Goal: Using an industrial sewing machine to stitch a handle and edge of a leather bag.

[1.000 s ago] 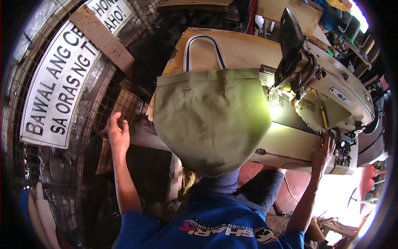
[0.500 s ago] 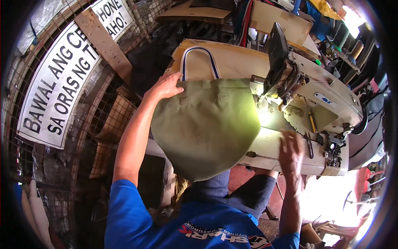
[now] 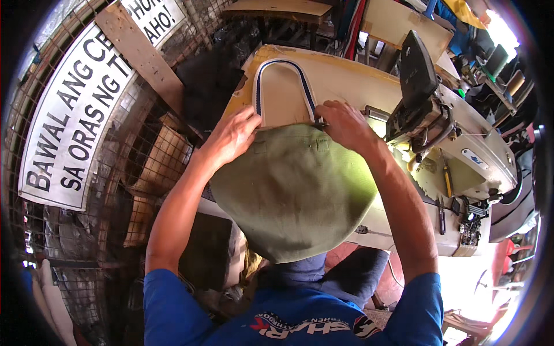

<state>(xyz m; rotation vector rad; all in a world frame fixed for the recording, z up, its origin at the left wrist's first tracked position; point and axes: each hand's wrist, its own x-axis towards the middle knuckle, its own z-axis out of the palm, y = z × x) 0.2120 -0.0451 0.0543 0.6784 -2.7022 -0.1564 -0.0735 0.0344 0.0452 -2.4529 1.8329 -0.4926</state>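
Green bag (image 3: 294,190) lies at 6 o'clock from hands, across bench (image 3: 349,81) edge; long axis 12-to-6, strap (image 3: 281,61) at 12. Left hand (image 3: 234,132) at 11, right hand (image 3: 349,124) at 1: apart, pinching top hem, about equally near.

The tote bag (image 3: 294,193) lies on the left part of the table (image 3: 352,75), its lower end past the near edge, above the person's lap (image 3: 300,269). Its strap (image 3: 283,62) reaches toward the far edge. The left hand (image 3: 234,135) is at the bag's upper left corner, the right hand (image 3: 346,124) at its upper right, beside the strap's end. The sewing machine (image 3: 485,141) stands along the table's right side. Before its arm lies a screwdriver-like tool (image 3: 448,180); a pointed tool (image 3: 442,218) lies nearer the near edge. Left of the table, a plank (image 3: 138,55) crosses before a sign (image 3: 69,115).
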